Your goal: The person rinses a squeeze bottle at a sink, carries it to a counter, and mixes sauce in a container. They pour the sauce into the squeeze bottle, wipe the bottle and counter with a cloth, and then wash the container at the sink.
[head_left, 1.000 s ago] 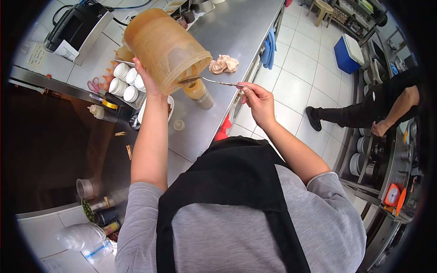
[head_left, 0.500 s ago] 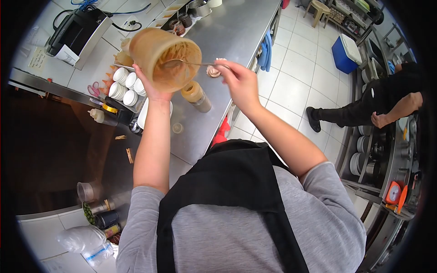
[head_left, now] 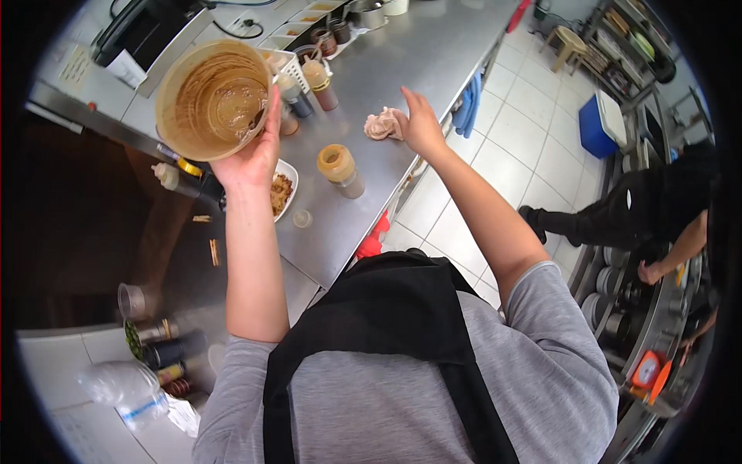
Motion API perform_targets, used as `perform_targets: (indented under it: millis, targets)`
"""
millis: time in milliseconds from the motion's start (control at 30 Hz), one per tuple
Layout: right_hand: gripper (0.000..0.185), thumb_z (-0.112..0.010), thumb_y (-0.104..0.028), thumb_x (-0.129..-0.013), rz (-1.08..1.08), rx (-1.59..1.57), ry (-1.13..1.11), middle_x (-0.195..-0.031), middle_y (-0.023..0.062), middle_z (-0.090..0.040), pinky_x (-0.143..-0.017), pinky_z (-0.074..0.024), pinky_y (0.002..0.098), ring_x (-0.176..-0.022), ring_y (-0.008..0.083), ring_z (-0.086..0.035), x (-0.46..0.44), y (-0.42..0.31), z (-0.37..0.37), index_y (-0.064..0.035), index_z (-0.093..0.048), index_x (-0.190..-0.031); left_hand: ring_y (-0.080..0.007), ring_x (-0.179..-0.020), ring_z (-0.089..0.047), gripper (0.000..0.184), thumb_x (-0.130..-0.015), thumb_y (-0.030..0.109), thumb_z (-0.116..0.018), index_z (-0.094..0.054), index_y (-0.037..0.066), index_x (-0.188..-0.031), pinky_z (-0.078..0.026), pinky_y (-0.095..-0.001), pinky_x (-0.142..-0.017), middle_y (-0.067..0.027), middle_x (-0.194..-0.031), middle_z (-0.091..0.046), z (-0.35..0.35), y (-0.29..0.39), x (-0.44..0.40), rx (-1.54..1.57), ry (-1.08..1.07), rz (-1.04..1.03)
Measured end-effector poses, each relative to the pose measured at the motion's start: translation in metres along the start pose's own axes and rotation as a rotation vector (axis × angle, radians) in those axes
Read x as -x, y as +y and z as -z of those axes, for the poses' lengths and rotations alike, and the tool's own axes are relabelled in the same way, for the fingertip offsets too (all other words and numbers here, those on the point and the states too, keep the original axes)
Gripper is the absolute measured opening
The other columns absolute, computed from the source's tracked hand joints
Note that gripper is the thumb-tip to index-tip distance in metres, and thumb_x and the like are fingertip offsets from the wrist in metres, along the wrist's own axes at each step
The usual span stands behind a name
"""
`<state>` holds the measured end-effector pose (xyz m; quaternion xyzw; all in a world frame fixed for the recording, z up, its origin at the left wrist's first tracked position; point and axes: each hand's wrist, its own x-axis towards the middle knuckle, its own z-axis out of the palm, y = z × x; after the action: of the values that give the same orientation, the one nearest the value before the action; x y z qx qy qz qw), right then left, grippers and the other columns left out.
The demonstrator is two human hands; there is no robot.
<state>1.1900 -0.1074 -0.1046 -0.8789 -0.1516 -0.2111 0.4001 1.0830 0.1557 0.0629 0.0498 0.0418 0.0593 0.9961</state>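
Observation:
My left hand (head_left: 255, 158) holds up a plastic tub (head_left: 174, 127), gripping it from below and along its right side. Its mouth is tilted toward me, and brown sauce coats the inside. A small dark shape lies against the inner wall by my fingers; I cannot make out what it is. My right hand (head_left: 423, 130) has its fingers apart over the counter edge, beside a crumpled pinkish cloth (head_left: 381, 124); whether they touch is unclear. Between my arms stands an uncapped squeeze bottle (head_left: 340, 172) with tan contents. A small clear cup (head_left: 302, 219) sits near it.
A white dish (head_left: 287, 172) of brown food is partly behind my left forearm. Sauce bottles (head_left: 319, 83) and a white basket (head_left: 294, 68) stand farther back on the steel counter (head_left: 417, 46). Another person (head_left: 641, 193) stands at the right by shelves; a blue cooler (head_left: 599, 127) is on the floor.
The tub has moved left and tipped, showing more of its inside. The spoon has left my right hand, which has opened and shifted slightly right, by the cloth.

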Motion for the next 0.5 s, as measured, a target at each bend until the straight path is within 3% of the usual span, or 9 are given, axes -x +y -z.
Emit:
perform_targets:
  millis: [67, 100, 133, 233, 333, 400, 500]
  targets:
    - [0.053, -0.063, -0.019, -0.088, 0.151, 0.125, -0.032, -0.126, 0.0145, -0.056, -0.096, -0.0442, 0.0414, -0.115, 0.0315, -0.054, 0.017, 0.023, -0.014, -0.0154, -0.046, -0.138, -0.0417, -0.133, -0.038, 0.062, -0.089, 0.038, -0.063, -0.046, 0.002, -0.136, -0.030, -0.0580, -0.113, -0.0195, -0.141, -0.044, -0.002, 0.012, 0.022, 0.104, -0.026, 0.025]
    - [0.052, -0.065, -0.021, -0.086, 0.161, 0.228, -0.204, -0.127, 0.0131, -0.055, -0.097, -0.0433, 0.0425, -0.116, 0.0305, -0.053, 0.024, 0.030, -0.015, -0.0171, -0.049, -0.135, -0.0421, -0.135, -0.035, 0.060, -0.089, 0.032, -0.064, -0.044, 0.001, -0.137, -0.028, -0.0575, -0.114, -0.0205, -0.142, -0.042, -0.004, 0.014, 0.039, 0.207, 0.013, 0.036]
    - [0.051, -0.068, -0.022, -0.083, 0.174, 0.332, -0.374, -0.129, 0.0117, -0.055, -0.097, -0.0423, 0.0437, -0.118, 0.0295, -0.052, 0.025, 0.032, -0.015, -0.0187, -0.052, -0.132, -0.0417, -0.135, -0.034, 0.062, -0.089, 0.032, -0.064, -0.043, 0.001, -0.138, -0.028, -0.0575, -0.115, -0.0204, -0.143, -0.041, 0.003, 0.018, 0.054, 0.223, 0.022, -0.027]
    - [0.049, -0.073, -0.022, -0.078, 0.118, 0.315, -0.603, -0.131, 0.0096, -0.053, -0.098, -0.0407, 0.0449, -0.121, 0.0276, -0.049, 0.002, 0.030, -0.009, -0.0201, -0.057, -0.124, -0.0408, -0.136, -0.034, 0.064, -0.088, 0.035, -0.064, -0.042, 0.004, -0.140, -0.026, -0.0577, -0.116, -0.0191, -0.145, -0.040, 0.031, 0.029, 0.104, 0.233, 0.093, -0.183]
    - [0.047, -0.075, -0.019, -0.075, 0.147, 0.343, -0.481, -0.129, 0.0114, -0.053, -0.096, -0.0423, 0.0463, -0.122, 0.0286, -0.049, 0.001, 0.012, 0.002, -0.0147, -0.058, -0.119, -0.0408, -0.135, -0.036, 0.061, -0.090, 0.038, -0.061, -0.044, 0.007, -0.140, -0.027, -0.0577, -0.115, -0.0165, -0.143, -0.043, 0.063, 0.023, 0.161, 0.187, 0.171, -0.341]
    - [0.048, -0.076, -0.016, -0.074, 0.300, 0.203, -0.359, -0.133, 0.0145, -0.051, -0.096, -0.0437, 0.0463, -0.118, 0.0309, -0.052, 0.008, 0.031, -0.006, -0.0100, -0.057, -0.118, -0.0403, -0.134, -0.038, 0.058, -0.092, 0.038, -0.059, -0.045, 0.007, -0.138, -0.029, -0.0575, -0.114, -0.0158, -0.142, -0.045, 0.087, 0.016, 0.192, 0.207, 0.284, -0.420]
    - [0.052, -0.071, -0.008, -0.078, 0.350, 0.091, -0.461, -0.133, 0.0181, -0.052, -0.096, -0.0448, 0.0429, -0.114, 0.0352, -0.054, 0.010, 0.047, -0.009, -0.0075, -0.054, -0.127, -0.0420, -0.132, -0.040, 0.054, -0.093, 0.038, -0.058, -0.048, 0.006, -0.135, -0.032, -0.0569, -0.113, -0.0172, -0.139, -0.048, 0.116, 0.000, 0.224, 0.214, 0.347, -0.486]
